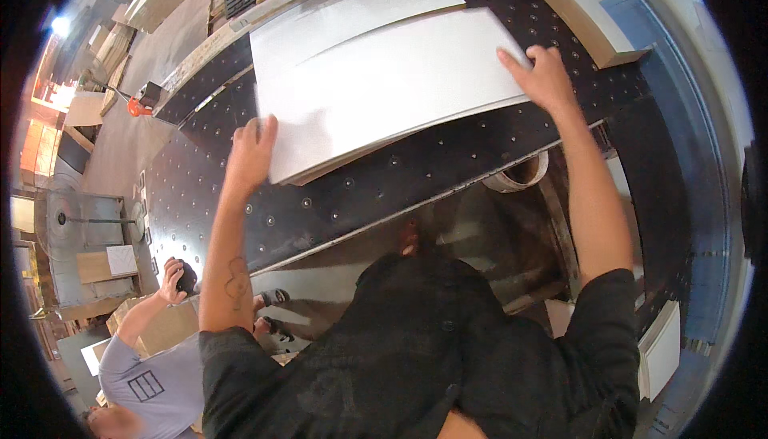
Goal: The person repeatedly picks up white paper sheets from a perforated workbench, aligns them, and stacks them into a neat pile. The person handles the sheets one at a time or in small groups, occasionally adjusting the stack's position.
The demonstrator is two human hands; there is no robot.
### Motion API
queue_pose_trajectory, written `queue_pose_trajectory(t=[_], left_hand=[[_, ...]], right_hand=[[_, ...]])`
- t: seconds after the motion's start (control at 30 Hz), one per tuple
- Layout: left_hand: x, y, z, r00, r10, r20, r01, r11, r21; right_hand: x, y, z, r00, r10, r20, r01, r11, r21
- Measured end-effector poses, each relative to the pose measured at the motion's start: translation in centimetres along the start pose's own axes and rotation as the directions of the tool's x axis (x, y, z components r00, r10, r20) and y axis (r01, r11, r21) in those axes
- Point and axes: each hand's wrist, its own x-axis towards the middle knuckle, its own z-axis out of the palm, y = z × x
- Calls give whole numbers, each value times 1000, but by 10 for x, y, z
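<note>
A white rectangular panel (400,79) lies slightly turned on a stack of similar white panels (368,7) whose far part shows behind it. My left hand (253,153) is at its near left corner, the fingers against the edge. At the far right corner my right hand (546,79) grips the edge, thumb on the top face and fingers curled over the side. Both hands hold the panel between them. Beneath the stack is a black table (392,163) dotted with small round metal studs.
Along the right runs a blue rail (696,143), with a long stack of boards (588,19) beside it. On the left, a co-worker in a grey shirt (152,375) has a hand near a black round object (186,277) at the table's edge. A fan (68,219) stands farther left.
</note>
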Motion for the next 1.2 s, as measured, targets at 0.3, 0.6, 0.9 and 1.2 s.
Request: queue_pose_trajectory(t=[0.3, 0.6, 0.9, 1.2], left_hand=[[-47, -51, 109, 900, 151, -409, -416, 583, -698], [-19, -41, 129, 728, 54, -684, -531, 676, -511], [-20, -65, 144, 690, 117, -715, -482, 810, -333], [-6, 38, 65, 470, 259, -843, -719, 667, -196]], right_hand=[[-45, 16, 111, 959, 280, -29, -117, 490, 864], [-11, -57, 141, 786, 608, -113, 25, 151, 988], [-7, -40, 149, 784, 569, -247, 70, 315, 947], [-98, 55, 38, 832, 463, -304, 60, 470, 880]])
